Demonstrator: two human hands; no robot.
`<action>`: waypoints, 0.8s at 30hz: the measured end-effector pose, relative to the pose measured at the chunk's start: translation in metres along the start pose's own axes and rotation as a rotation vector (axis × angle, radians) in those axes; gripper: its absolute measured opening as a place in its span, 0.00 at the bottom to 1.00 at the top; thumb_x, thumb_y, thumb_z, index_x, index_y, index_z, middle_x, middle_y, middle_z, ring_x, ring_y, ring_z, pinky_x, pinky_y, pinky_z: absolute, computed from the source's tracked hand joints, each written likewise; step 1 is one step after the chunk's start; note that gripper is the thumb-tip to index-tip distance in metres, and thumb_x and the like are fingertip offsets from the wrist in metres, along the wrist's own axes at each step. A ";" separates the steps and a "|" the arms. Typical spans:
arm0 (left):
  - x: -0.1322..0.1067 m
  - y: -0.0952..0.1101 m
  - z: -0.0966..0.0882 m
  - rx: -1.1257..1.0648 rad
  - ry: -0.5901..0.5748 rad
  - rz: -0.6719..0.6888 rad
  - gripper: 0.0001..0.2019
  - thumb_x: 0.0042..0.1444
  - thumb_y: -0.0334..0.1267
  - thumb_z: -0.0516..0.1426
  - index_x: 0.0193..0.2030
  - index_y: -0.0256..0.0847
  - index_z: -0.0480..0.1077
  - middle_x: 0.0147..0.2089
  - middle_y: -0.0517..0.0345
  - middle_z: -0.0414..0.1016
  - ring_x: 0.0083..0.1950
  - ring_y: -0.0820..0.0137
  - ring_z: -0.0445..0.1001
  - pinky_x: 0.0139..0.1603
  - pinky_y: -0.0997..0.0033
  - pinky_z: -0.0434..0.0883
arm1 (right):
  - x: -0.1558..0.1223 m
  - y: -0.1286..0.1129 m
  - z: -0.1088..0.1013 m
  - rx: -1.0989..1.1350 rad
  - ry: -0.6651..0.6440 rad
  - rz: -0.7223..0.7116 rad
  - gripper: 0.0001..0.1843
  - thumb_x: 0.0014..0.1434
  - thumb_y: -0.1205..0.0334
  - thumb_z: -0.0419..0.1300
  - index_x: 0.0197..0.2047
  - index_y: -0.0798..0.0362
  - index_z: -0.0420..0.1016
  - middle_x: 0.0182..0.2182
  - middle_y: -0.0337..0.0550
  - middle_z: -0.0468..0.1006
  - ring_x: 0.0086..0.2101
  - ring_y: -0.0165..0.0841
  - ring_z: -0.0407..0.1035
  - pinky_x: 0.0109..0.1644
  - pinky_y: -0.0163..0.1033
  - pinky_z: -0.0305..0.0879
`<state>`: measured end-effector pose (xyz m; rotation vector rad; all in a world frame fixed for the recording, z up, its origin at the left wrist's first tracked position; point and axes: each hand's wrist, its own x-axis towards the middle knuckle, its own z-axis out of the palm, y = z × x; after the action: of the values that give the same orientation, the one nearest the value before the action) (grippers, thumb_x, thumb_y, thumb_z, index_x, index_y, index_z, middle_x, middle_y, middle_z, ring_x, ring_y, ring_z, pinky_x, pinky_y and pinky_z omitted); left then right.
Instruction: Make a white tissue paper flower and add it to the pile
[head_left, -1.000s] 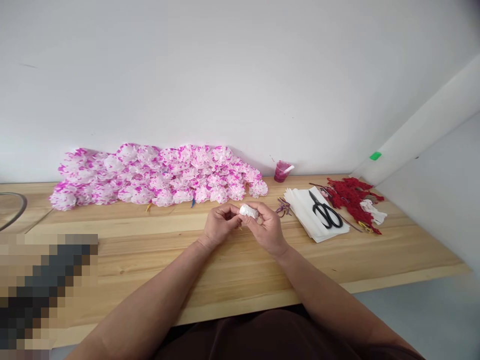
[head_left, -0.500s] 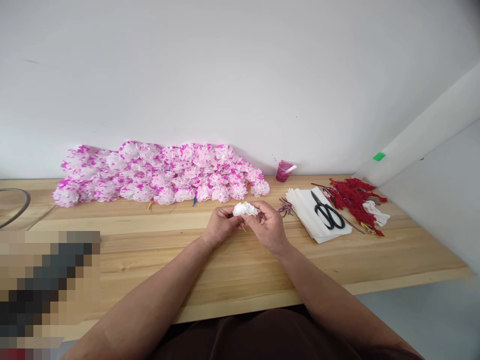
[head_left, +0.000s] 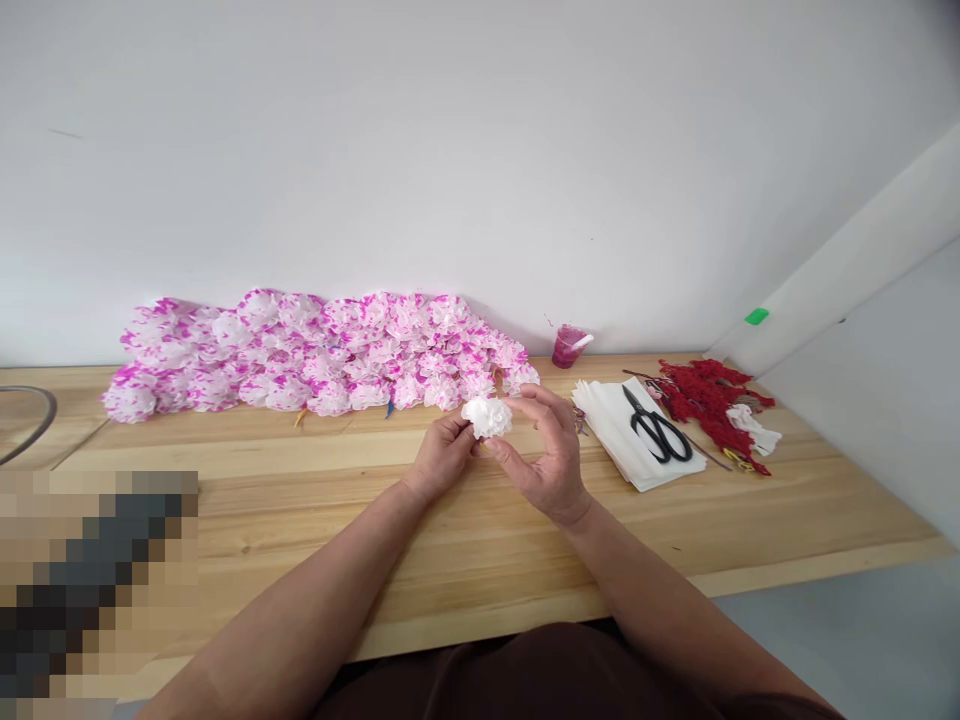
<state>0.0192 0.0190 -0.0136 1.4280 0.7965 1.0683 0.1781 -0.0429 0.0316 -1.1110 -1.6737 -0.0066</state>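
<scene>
A small ruffled white paper flower (head_left: 487,417) is held over the middle of the wooden table. My left hand (head_left: 444,455) pinches it at its underside, from the left. On the other side my right hand (head_left: 550,450) has its fingers apart, curved around the flower's right edge; whether a fingertip touches the petals is hard to tell. Behind them lies a long heap of paper flowers (head_left: 345,350), white with magenta tips.
To the right, black-handled scissors (head_left: 660,430) rest on a stack of white paper sheets (head_left: 611,430). Beyond it lies a red crumpled pile (head_left: 701,395) with strings. A magenta-stained cup (head_left: 568,345) holding a white stick stands by the wall (head_left: 480,150).
My right hand has loosened from the flower and spread its fingers, shifting slightly right. The white flower has turned and looks rounder, still in my left hand.
</scene>
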 end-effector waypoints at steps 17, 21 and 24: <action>-0.001 0.008 -0.004 0.119 -0.006 0.031 0.07 0.52 0.37 0.56 0.36 0.39 0.73 0.34 0.59 0.74 0.37 0.67 0.70 0.42 0.69 0.68 | -0.001 -0.002 0.002 -0.070 -0.144 -0.010 0.27 0.56 0.53 0.66 0.59 0.42 0.71 0.60 0.47 0.68 0.60 0.49 0.62 0.65 0.58 0.56; -0.001 0.010 -0.006 0.161 0.038 -0.029 0.06 0.52 0.38 0.54 0.29 0.40 0.68 0.27 0.61 0.68 0.31 0.70 0.65 0.34 0.72 0.66 | 0.000 0.000 0.002 -0.051 -0.066 0.049 0.23 0.58 0.55 0.65 0.56 0.47 0.72 0.56 0.50 0.71 0.58 0.47 0.64 0.64 0.57 0.58; 0.000 0.012 -0.008 0.195 0.018 -0.032 0.06 0.52 0.38 0.53 0.28 0.40 0.67 0.28 0.61 0.67 0.31 0.70 0.64 0.33 0.72 0.65 | -0.001 0.000 0.001 0.053 -0.064 0.142 0.25 0.59 0.55 0.65 0.59 0.47 0.69 0.57 0.51 0.72 0.57 0.46 0.65 0.61 0.55 0.61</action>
<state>0.0108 0.0198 -0.0019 1.5651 0.9542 1.0011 0.1770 -0.0428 0.0306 -1.1985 -1.6388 0.1642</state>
